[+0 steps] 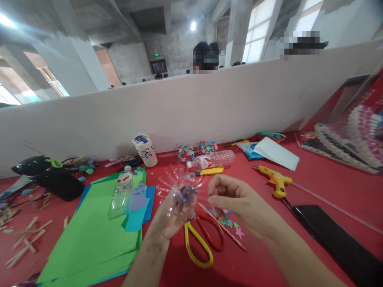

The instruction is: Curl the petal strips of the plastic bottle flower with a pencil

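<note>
My left hand (171,217) is closed around a cut clear plastic bottle (186,195). Its sides are slit into thin strips that splay outward like petals around a purplish ring in the middle. Just to the right, my right hand (231,199) has its fingers curled and thumb close to the index finger. One strip reaches toward these fingertips; whether they pinch it is hard to make out. Under the hands lie scissors (199,243) with one yellow and one red handle, a pink twisted stick (236,238) and small star sequins (229,222).
Behind the hands are a bottle (221,158), a yellow utility knife (212,171) and a white cup (145,151). Green sheets (80,235) and another bottle (122,193) lie left. A yellow glue gun (277,181) is right. A white partition (167,111) borders the red table.
</note>
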Motion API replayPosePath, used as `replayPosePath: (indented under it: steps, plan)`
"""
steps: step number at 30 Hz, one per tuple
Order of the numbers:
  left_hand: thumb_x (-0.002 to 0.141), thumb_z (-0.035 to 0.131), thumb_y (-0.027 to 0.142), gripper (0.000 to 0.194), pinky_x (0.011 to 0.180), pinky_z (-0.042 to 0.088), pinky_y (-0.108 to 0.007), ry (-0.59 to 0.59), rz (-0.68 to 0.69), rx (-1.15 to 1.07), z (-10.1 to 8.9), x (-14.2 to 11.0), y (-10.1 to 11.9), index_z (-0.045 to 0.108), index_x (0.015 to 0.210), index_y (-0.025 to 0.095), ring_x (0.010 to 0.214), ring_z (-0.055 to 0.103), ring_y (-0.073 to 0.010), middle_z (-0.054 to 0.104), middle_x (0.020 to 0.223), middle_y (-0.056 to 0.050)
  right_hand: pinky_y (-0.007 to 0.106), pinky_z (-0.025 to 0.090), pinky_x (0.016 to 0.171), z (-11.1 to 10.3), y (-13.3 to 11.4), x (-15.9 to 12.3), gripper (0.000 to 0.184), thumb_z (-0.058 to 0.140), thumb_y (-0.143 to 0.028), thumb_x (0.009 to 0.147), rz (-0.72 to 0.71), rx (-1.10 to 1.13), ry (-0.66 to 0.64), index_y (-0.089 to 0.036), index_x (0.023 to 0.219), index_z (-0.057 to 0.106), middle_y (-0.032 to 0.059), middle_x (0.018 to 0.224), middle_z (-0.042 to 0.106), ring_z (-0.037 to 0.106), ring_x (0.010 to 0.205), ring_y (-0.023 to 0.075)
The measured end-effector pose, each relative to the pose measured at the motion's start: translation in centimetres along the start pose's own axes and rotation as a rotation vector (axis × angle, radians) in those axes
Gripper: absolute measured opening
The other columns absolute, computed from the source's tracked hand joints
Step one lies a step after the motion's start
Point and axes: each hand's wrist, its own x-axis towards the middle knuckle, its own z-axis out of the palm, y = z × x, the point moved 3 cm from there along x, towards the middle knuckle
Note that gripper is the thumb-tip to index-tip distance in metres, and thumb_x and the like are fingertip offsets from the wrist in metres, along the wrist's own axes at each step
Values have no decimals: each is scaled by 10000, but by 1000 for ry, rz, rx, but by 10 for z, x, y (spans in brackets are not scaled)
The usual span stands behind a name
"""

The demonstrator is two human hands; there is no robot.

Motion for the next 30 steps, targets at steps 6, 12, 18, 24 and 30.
replayPosePath:
  steps: [6,12,18,24,30]
  plan:
    - [803,476,253,178,406,388,-119,-80,-95,-30,-14,5,-3,586,747,125,484,528,-66,599,641,-53,181,412,496,1,-2,-2,134,639,-193,715,-5,-24,-2,-171,715,506,-42,550,559,497,487,61]
    - [798,484,266,209,408,389,-142,-57,-24,-3,-9,3,0,586,708,107,428,471,-52,574,603,-43,182,410,504,3,-5,-4,128,626,-221,735,-23,-78,-24,-174,739,508,-46,567,551,497,505,65]
    - [813,459,240,208,393,348,-138,-120,1,-1,5,-3,2,571,685,120,376,359,-21,519,576,-9,196,427,530,0,-10,-7,127,654,-221,709,-56,-65,-40,-171,768,555,-25,632,571,531,554,79]
    - [800,478,227,189,405,324,-130,-156,28,-3,5,-4,4,553,662,122,406,336,-23,467,570,-2,226,451,540,-5,-11,-5,90,623,-213,729,-85,-74,-16,-166,798,589,-2,611,603,549,547,99]
    - [809,469,268,229,407,339,-137,-125,9,12,6,-3,3,553,659,118,392,345,-20,480,568,-3,197,418,450,-4,-4,-1,99,589,-266,762,-46,-119,24,-172,781,565,-35,511,561,490,433,73]
